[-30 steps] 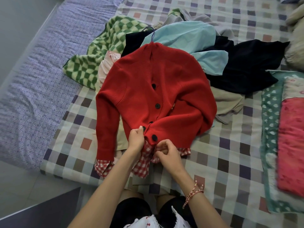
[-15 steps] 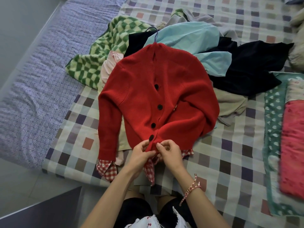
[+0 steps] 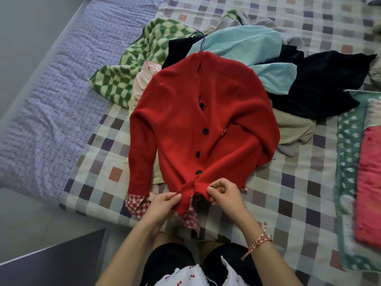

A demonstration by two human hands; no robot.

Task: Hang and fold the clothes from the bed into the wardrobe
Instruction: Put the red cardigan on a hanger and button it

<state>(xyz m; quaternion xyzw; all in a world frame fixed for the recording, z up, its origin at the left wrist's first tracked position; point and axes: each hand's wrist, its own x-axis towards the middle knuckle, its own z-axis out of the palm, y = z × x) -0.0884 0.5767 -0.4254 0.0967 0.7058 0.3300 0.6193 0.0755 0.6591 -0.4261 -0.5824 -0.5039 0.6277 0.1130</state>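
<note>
the step in hand looks like closing the bottom of the red cardigan (image 3: pixel 185 112); to do it well, bring the two front edges level at the hem, keep the knit flat on the bed (image 3: pixel 288 182), and pull gently so the collar does not slip off the blue hanger hook (image 3: pixel 199 39); the cardigan lies face up at the near edge of the bed, over a checked shirt (image 3: pixel 137 205); its hem is right at the fingers (image 3: pixel 214 189); the left hand (image 3: pixel 165 201) pinches the left flap's edge; the right hand (image 3: pixel 225 193) has its fingers curled round the right flap; the hands are close together, just below the lowest fastened button
</note>
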